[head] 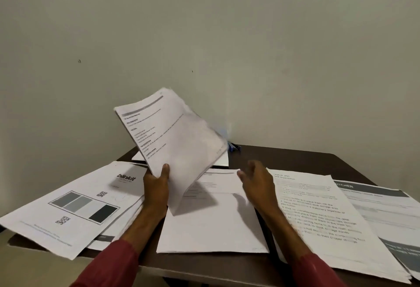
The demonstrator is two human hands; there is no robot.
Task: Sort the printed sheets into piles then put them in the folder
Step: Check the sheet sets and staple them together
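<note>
Left hand [156,181] grips raised printed sheets [172,132] by their lower edge.

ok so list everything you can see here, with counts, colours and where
table: one, dark brown, against wall
held sheets: count unclear, white printed, raised above table's middle
left pile: one, white with grey blocks, table's left
middle pile: one, white, table's middle
right pile: one, white with text, table's right
far right pile: one, white with grey bands, table's right edge
pens: count unclear, blue, table's back
left hand: one, grips held sheets
right hand: one, empty, above middle pile
sleeves: two, red, bottom of view
</note>
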